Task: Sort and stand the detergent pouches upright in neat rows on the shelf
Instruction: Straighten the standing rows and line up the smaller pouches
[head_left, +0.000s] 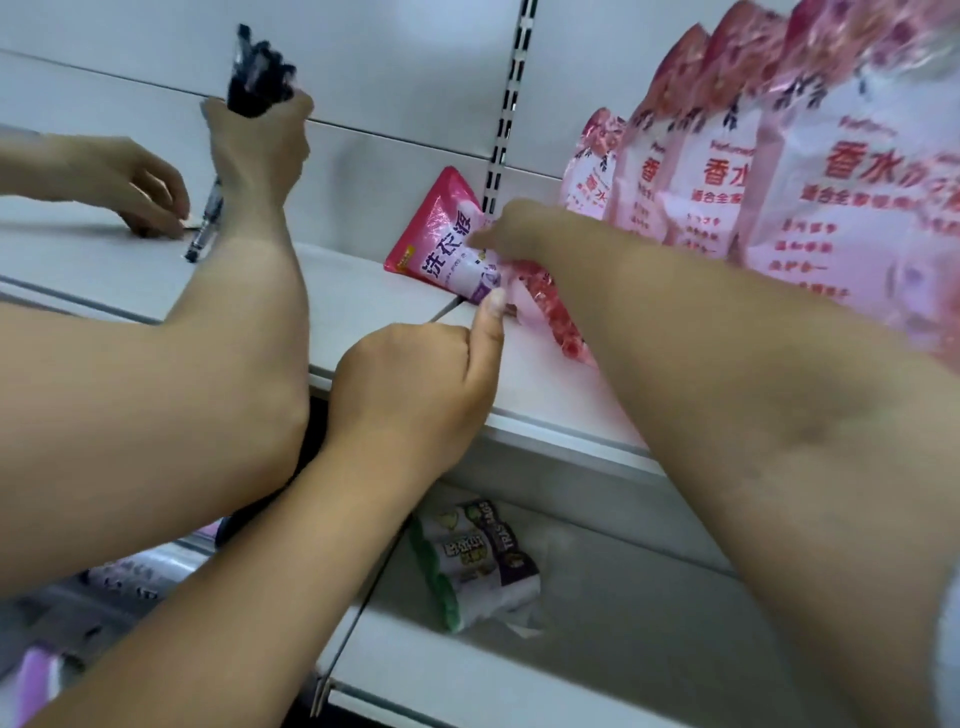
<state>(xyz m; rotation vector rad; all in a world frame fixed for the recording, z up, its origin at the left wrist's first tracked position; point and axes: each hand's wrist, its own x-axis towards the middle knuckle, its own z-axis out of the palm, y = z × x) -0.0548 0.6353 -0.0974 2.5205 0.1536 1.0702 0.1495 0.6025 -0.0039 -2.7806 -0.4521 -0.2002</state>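
Two hands are working at one pink detergent pouch (441, 234) that is lying tilted on the white shelf (353, 291), leaning toward the slotted back upright (511, 104). The right hand (501, 234) is reaching in from the right and seems to be pinching the pouch's glossy edge, though blur is hiding the fingertips. The left hand (415, 374) is resting on the shelf's front lip, fingers curled into a fist, its raised thumb touching the pouch's lower corner. Just to the right, a row of upright pink pouches (727, 182) is standing, shiny and crinkled. At the left, another person's hand (260, 109) is gripping a bundle of black pens (254, 78), and their other hand (150, 192) is touching the shelf beside a lone pen (205, 223). Below, a pack of trash bags (478, 561) is lying on the lower shelf (623, 623).
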